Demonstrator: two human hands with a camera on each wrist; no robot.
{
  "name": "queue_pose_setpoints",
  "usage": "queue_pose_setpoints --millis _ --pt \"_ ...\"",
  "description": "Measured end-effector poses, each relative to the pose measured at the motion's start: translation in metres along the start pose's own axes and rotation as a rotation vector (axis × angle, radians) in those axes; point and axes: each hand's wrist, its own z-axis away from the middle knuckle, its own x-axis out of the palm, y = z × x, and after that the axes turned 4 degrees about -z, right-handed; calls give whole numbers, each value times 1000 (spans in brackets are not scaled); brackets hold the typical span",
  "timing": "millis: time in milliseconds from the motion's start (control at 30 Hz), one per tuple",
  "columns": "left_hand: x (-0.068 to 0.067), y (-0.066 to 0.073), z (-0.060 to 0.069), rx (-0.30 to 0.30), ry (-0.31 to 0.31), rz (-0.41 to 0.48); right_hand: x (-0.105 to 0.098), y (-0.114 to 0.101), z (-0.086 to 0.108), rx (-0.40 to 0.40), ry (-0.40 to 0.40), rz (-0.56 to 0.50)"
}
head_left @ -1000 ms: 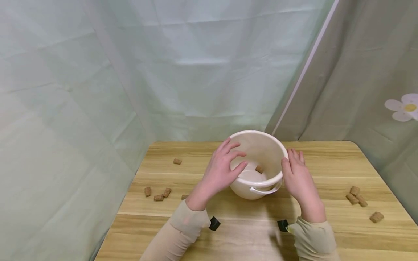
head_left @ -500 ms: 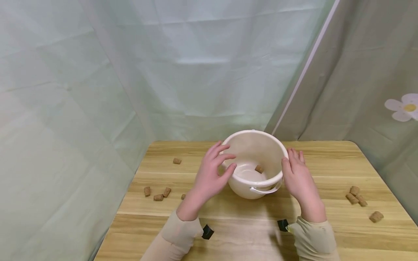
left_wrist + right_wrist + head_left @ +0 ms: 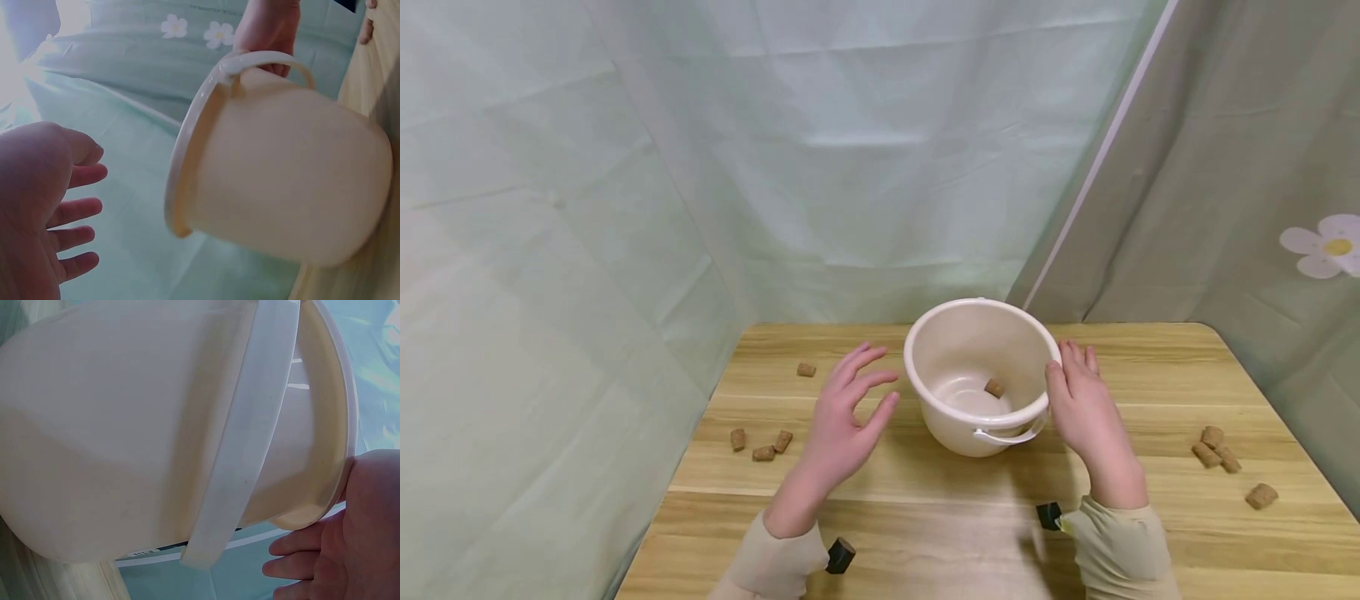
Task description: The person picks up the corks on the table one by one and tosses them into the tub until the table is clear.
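White bucket (image 3: 958,429) stands upright on the wood-grain surface (image 3: 940,517), mouth up, handle (image 3: 1011,439) hanging at its near right side. One loose cork (image 3: 994,388) lies inside, on the bucket's floor.

Left hand (image 3: 846,421): just left of the bucket, apart from the rim. Released; fingers spread and gently bent, thumb out. Left wrist view agrees: clear gap between fingertips and rim.

Right hand (image 3: 1082,400): at the bucket's right, touching the rim. Unclenched; thumb laid at the rim, other fingers stretched along the outside. Right wrist view shows those fingers fairly straight.

Left of the bucket: single cork (image 3: 807,370) toward the far side; trio of corks (image 3: 763,453) toward the near side, loosely grouped. Well right of the bucket: cluster of corks (image 3: 1207,455), three, close together; lone cork (image 3: 1262,497) nearer than these.

Nearer than the bucket: a small black piece beside each sleeve cuff, left piece (image 3: 840,556), right piece (image 3: 1048,516). Beyond the bucket: pale green curtain (image 3: 887,167).
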Motion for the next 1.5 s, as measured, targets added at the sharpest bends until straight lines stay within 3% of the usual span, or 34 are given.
queue_pose_setpoints --millis 400,833,1233,1500 --pt "-33 -25 39 -41 -4 -114 0 1 0 -1 -4 -9" --pt "-59 -55 83 -164 12 -234 0 3 0 19 -9 -8" --pt "-75 -77 102 -236 9 -286 -1 2 0 27 -9 -9" --pt "-87 -82 112 -264 10 -325 0 2 -2 18 -13 -14"
